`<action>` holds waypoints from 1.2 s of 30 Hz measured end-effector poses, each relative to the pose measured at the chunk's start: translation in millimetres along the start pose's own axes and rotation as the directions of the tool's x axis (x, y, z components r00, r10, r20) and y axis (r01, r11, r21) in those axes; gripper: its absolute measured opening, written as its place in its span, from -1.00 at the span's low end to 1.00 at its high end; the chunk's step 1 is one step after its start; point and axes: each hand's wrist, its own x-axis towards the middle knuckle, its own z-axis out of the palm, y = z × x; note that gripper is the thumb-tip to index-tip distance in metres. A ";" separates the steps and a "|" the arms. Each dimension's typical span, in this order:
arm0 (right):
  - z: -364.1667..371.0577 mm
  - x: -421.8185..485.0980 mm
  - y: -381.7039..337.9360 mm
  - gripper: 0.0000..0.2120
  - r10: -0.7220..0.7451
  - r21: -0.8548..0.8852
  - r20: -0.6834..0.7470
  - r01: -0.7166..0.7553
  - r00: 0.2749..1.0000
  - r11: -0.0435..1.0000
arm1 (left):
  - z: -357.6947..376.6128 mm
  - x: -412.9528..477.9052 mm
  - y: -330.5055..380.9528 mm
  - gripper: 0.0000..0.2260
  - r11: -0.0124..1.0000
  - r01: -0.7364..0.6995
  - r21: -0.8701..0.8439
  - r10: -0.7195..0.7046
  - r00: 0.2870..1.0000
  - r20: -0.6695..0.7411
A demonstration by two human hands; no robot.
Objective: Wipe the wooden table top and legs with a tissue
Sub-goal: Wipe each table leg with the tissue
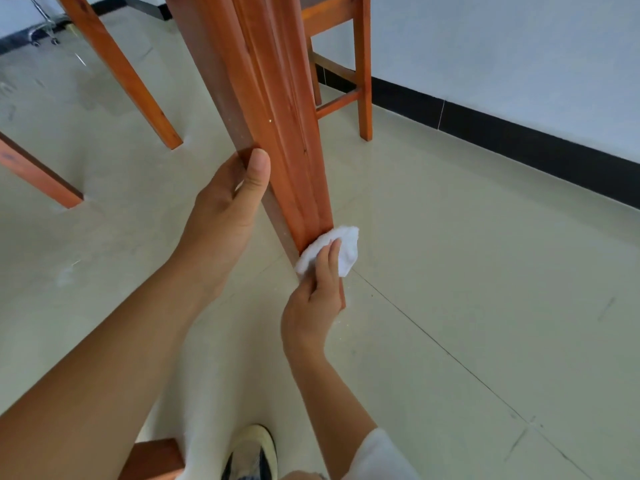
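We look down on a floor [450, 271] of pale glossy tiles, its thin joints running on a slant, in a room with a light wall [519, 64] and a black skirting [519, 143] along its foot. A grooved, reddish wooden leg [277, 116] slopes across the middle of the view, down to the floor. Two more table legs [138, 84] stand at the left, well apart from it. A wooden chair [360, 81] stands behind it near the wall.

Our left hand [225, 209] grips the leg about halfway down, the thumb laid up its front edge and the fingers wrapped out of sight behind. Our right hand [311, 299] holds a bunched white tissue [343, 247] against the lowest stretch of the leg, just above the floor. One finger lies flat across the tissue and presses it to the wood, while the other fingers are hidden behind the leg. A white sleeve [377, 459] and a shoe [252, 452] show at the bottom edge.
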 end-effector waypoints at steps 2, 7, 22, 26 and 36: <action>4.6 -10.5 20.8 -0.69 0.166 0.002 -0.006 -0.166 0.986 0.986 | -1.2 1.8 -4.9 -0.55 1.000 -0.022 0.008 0.022 1.000 -0.005; -7.1 -1.0 89.9 -0.69 0.665 0.019 0.081 -0.668 0.743 0.744 | 1.8 1.3 -8.3 -0.57 1.000 -0.024 0.008 0.024 0.996 -0.086; -46.7 23.9 128.9 -0.77 0.733 -0.276 0.208 -0.680 0.648 0.679 | 6.8 2.2 -15.8 -0.63 0.994 -0.109 0.032 0.113 0.981 -0.158; -83.4 41.0 83.4 -0.74 0.690 -0.086 0.291 -0.701 0.662 0.708 | 7.7 0.0 -13.2 -0.82 0.994 -0.105 -0.009 0.103 0.984 -0.143; -117.8 58.1 -153.9 -0.73 0.152 -0.020 0.708 -0.196 0.690 0.980 | -19.2 0.1 1.6 -0.50 0.999 0.037 -0.034 -0.035 0.998 0.059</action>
